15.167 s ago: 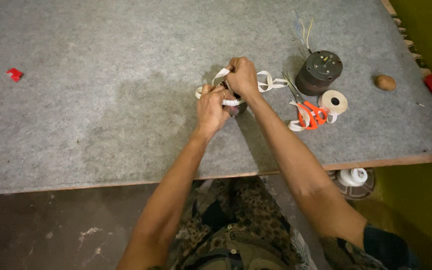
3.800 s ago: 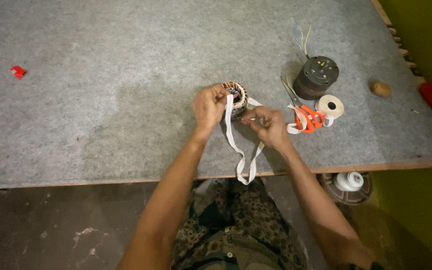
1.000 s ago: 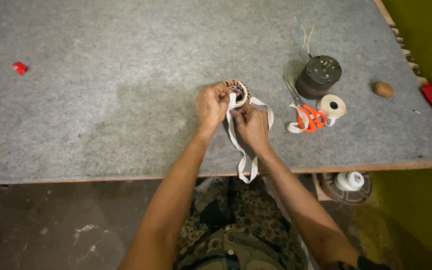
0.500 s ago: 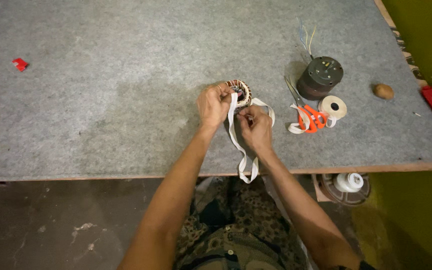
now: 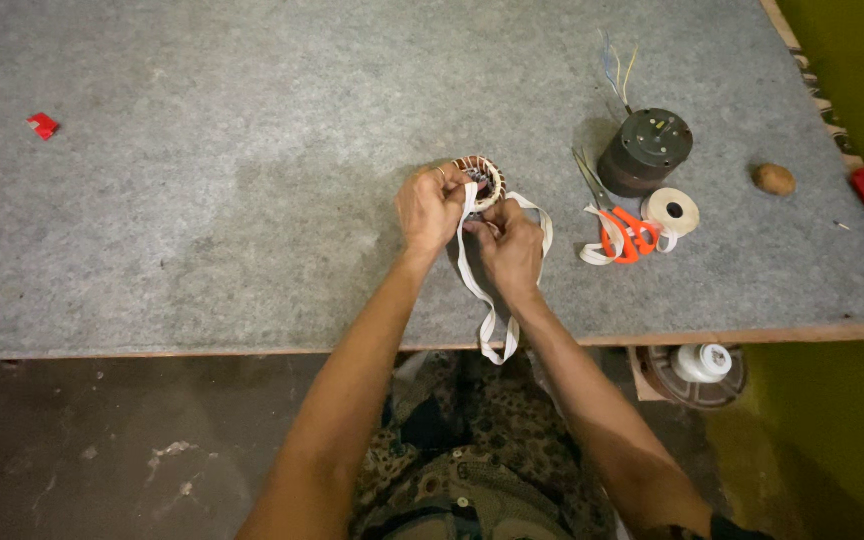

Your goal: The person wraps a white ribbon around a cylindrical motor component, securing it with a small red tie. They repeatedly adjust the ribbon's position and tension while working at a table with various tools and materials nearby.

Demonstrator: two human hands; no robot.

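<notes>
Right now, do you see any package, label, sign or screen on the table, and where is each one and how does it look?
No package, sign or screen is in view.
Label: a small pale sticker, only a guess, on top of the dark round motor at the right, too small to tell more.
Red scrap: far left on the grey table, small and flat; it may be a tag, I cannot tell.

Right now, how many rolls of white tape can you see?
2. One tape roll lies on the grey table beside the orange scissors; another white roll sits below the table edge. Others may be hidden underneath.
</notes>
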